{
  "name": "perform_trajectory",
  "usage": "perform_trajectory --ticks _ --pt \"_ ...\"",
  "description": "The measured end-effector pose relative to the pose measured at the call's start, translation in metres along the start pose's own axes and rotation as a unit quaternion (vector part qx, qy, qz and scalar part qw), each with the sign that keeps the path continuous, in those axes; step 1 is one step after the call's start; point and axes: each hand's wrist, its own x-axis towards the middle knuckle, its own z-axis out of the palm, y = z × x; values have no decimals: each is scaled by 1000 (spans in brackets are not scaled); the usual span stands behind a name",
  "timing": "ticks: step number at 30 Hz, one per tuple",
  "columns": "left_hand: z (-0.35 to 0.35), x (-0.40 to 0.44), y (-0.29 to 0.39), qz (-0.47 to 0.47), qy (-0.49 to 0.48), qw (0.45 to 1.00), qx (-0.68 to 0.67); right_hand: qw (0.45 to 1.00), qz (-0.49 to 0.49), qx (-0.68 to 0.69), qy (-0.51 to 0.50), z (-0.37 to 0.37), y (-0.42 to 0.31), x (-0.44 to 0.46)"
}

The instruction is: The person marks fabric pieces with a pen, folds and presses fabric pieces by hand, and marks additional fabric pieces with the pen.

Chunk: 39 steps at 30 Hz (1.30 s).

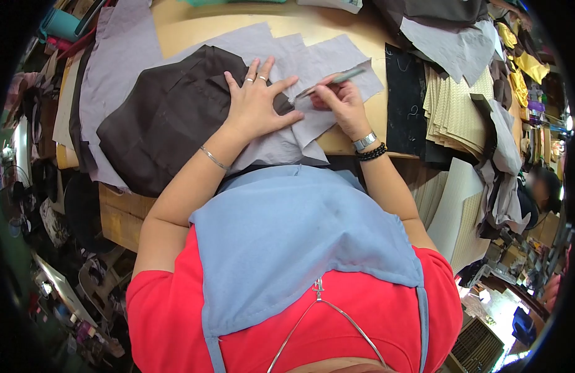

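Note:
My left hand (256,102) lies with its fingers spread on a dark brown fabric piece (169,118), near that piece's right edge. Light grey-lilac fabric (324,59) with a jagged outline shows beneath and beyond the dark piece. To the right, my right hand (340,99) is closed around a slim pen-like tool (349,74). The tool's thin tip points left, close to my left fingertips and the dark fabric's edge. Whether the tip touches the fabric is too small to tell.
A black strip (405,102) lies right of the work, beside stacked cream textured sheets (452,112). More grey fabric (449,46) sits at the upper right. Grey cloth (116,62) hangs over the wooden table's (194,22) left side. Another person (542,186) is at the far right.

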Motion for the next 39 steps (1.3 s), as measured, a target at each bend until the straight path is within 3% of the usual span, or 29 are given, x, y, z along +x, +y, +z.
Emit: perform_trajectory --ticks 2,5,11,19,22,25,28,32,39 --pt "1 2 3 -8 3 1000 5 991 -45 40 117 2 5 -4" --pt "4 2 3 -13 12 1000 6 987 -69 -32 144 1 7 -8" --pt "3 2 3 -9 10 1000 0 973 -127 -173 85 7 1 -10" --pt "6 1 1 11 22 1000 -2 971 -130 -177 96 7 3 -9" --pt "6 -1 2 53 64 996 25 970 -123 -185 97 8 0 -9" --pt "12 1 -1 158 88 983 24 960 -117 -238 93 6 -1 -7" --pt "14 1 -1 153 36 988 -13 949 -123 -273 100 7 -8 -7" --pt "14 0 2 168 62 984 16 925 -157 -318 136 -5 -4 -6" --pt "10 5 5 187 66 980 23 930 -163 -286 161 -11 4 -1"
